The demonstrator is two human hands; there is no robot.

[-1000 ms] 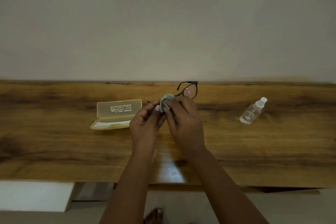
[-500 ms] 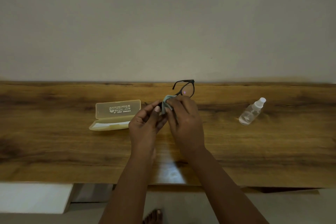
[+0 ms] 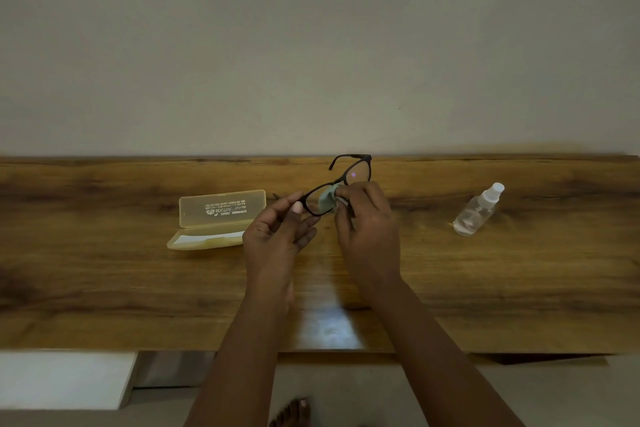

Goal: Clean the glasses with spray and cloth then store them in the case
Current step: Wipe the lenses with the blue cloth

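Note:
Black-framed glasses [image 3: 349, 174] are held above the wooden table [image 3: 104, 270], tilted with one lens toward the wall. My left hand [image 3: 277, 236] pinches the frame's near left corner between thumb and fingers. A small pale green cloth [image 3: 327, 199] is pressed on the nearer lens by my right hand [image 3: 369, 229]. The far lens and one temple arm stick out above my right hand. A translucent yellow case [image 3: 216, 218] lies open on the table, left of my hands. To the right lies a clear spray bottle [image 3: 478, 210] with a white cap, on its side.
The table runs along a plain wall [image 3: 311, 45]. Its front edge is near my body, with a white surface [image 3: 62, 378] below at the left and a bare foot [image 3: 291, 412] on the floor.
The glasses have swung so more of the frame and nearer lens shows. My left hand's grip moved out to the frame corner. The cloth now sits on the lens.

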